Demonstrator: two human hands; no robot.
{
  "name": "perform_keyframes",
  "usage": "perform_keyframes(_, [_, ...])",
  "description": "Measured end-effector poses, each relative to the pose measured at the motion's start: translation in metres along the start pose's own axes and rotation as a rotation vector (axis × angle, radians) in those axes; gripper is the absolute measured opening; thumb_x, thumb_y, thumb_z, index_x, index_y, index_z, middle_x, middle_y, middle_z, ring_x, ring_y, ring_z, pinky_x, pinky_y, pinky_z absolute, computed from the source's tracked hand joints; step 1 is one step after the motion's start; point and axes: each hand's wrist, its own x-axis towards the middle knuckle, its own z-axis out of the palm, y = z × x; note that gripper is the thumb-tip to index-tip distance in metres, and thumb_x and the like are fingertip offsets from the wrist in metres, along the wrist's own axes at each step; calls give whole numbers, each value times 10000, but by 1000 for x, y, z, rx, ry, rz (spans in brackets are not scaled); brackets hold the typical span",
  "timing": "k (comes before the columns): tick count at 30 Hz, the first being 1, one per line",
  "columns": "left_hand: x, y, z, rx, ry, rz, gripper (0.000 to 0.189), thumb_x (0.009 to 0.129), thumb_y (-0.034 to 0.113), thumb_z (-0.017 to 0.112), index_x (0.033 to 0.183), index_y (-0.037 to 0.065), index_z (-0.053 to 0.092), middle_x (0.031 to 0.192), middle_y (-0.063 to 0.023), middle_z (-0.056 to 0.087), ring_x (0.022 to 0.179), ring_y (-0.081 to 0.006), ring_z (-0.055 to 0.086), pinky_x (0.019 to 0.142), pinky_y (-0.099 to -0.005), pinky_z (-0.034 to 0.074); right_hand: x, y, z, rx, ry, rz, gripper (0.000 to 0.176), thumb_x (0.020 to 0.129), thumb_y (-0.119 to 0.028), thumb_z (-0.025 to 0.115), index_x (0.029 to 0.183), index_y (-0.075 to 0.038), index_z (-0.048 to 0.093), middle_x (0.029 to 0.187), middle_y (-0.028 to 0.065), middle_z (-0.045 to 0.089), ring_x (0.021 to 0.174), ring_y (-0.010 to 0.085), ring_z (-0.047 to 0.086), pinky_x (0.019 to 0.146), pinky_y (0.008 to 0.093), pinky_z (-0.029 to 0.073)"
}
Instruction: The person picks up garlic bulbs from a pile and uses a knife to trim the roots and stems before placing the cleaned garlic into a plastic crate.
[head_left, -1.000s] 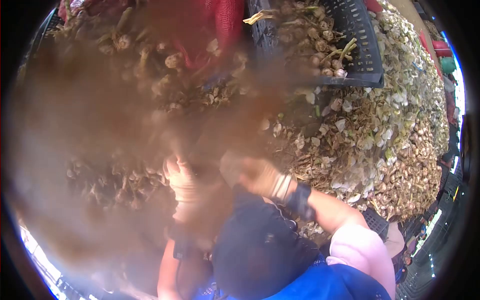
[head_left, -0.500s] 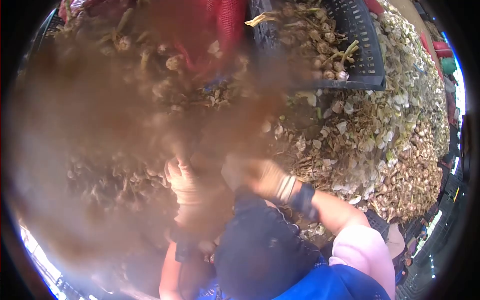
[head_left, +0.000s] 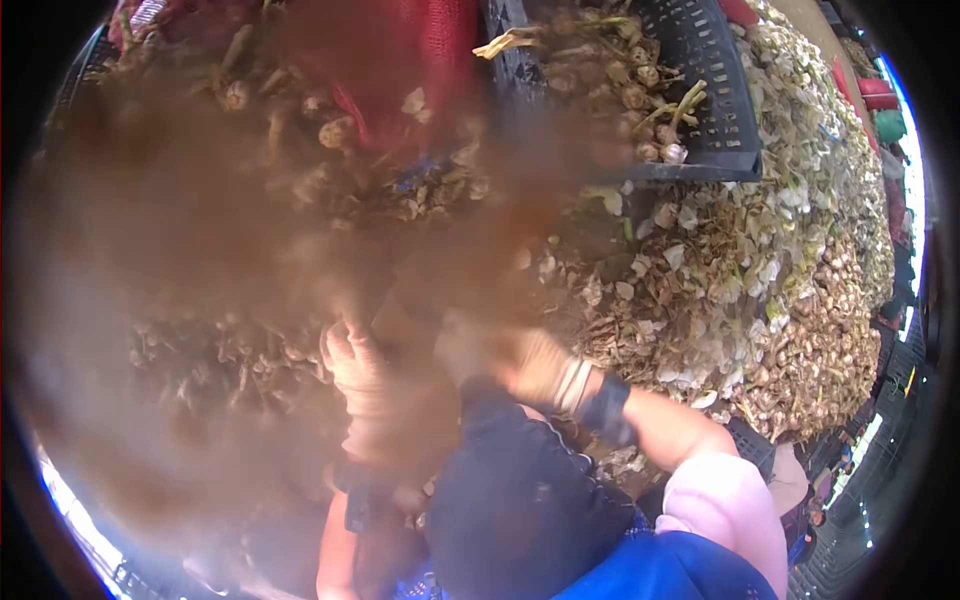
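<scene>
A brown smear on the lens blurs much of the head view around both hands. My left hand (head_left: 355,375), in a pale glove, has its fingers curled; whatever they hold is lost in the smear. To its right, my right hand (head_left: 540,370) wears a similar glove with white bands at the wrist. It looks closed, its fingertips pointing toward the left hand, and a greyish blur hides what is in it. Garlic bulbs with stems (head_left: 250,365) lie beside the left hand. Loose garlic skins and dry leaves (head_left: 640,320) spread beyond the right hand.
A black plastic crate (head_left: 715,165) holding garlic stands ahead at upper right. Left of it lies a red mesh sack (head_left: 445,45). Trimmed garlic bulbs (head_left: 815,375) form a pile at right. A dark-covered head (head_left: 515,500) fills the lower middle.
The whole view has shifted slightly left. Both hands stay close together in nearly the same pose; the smear hides any finer finger movement.
</scene>
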Motion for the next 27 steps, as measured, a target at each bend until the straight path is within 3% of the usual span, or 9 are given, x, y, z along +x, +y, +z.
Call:
perform_keyframes(5, [9, 6, -5, -49, -25, 23, 1348, 412, 187, 819, 1551, 128, 101, 1193, -213, 460, 1054, -390, 518, 899, -465, 461, 36, -26, -44, 81, -12, 419, 393, 948, -332, 556, 1282, -130, 603, 1220, 131, 646, 1118, 281, 620, 967, 338, 486])
perform_keyframes(7, [11, 14, -10, -90, -49, 6, 1330, 438, 189, 820, 1553, 129, 98, 1187, -208, 459, 1039, -376, 527, 887, -457, 471, 12, -9, 1, -139, -43, -39, 413, 956, -367, 502, 1295, -149, 591, 1168, 143, 659, 1059, 299, 633, 932, 366, 503])
perform_keyframes(12, [4, 12, -17, -219, -117, -46, 1280, 521, 176, 830, 1557, 136, 80, 1163, -171, 458, 1006, -327, 542, 896, -430, 485, 50, 33, -15, -174, 35, 222, 357, 956, -290, 543, 1285, -164, 598, 1071, 159, 684, 968, 341, 656, 853, 386, 529])
perform_keyframes(14, [0, 14, -20, -303, -152, -59, 1253, 566, 167, 834, 1559, 143, 69, 1196, -161, 453, 1026, -306, 545, 902, -423, 487, 41, 18, -21, -88, 155, 112, 355, 969, -262, 532, 1302, -151, 585, 1072, 161, 687, 961, 308, 669, 834, 359, 529])
perform_keyframes(17, [-11, 8, -21, -1075, -213, -480, 1041, 742, 156, 759, 1545, 89, 101, 1315, -189, 476, 1132, -286, 547, 924, -415, 491, 28, 15, -13, 70, 314, 83, 361, 975, -183, 560, 1326, -101, 569, 1012, 88, 698, 856, 157, 652, 784, 271, 503])
perform_keyframes(19, [-16, 5, -39, -1489, -309, -973, 953, 803, 155, 718, 1532, 41, 115, 1314, -206, 510, 1150, -290, 555, 933, -411, 492, 25, 8, -14, 262, 262, 240, 349, 987, -118, 552, 1330, -56, 565, 984, -19, 637, 813, 49, 542, 760, 197, 456])
perform_keyframes(21, [-37, -23, -7, -1455, -453, -987, 715, 825, 126, 681, 1432, -42, 342, 1176, -144, 623, 1065, -223, 598, 912, -355, 502, 21, -4, -14, 359, 256, 303, 341, 996, -111, 539, 1330, -45, 564, 985, -46, 611, 805, 32, 519, 756, 180, 447])
perform_keyframes(24, [-31, -8, -10, -1546, -539, -1080, 517, 805, 110, 703, 1276, -41, 554, 1112, -72, 662, 999, -157, 619, 886, -299, 504, 20, 17, 2, 304, 341, 62, 351, 993, -139, 550, 1334, -56, 564, 979, -6, 647, 825, 42, 541, 772, 195, 454])
perform_keyframes(27, [-40, -12, -7, -1722, -522, -1070, 571, 800, 118, 721, 1313, -33, 523, 1112, -69, 662, 968, -160, 629, 880, -302, 505, 18, 13, -9, 206, 326, 105, 366, 989, -202, 560, 1331, -74, 568, 1028, 60, 686, 863, 96, 603, 805, 237, 481])
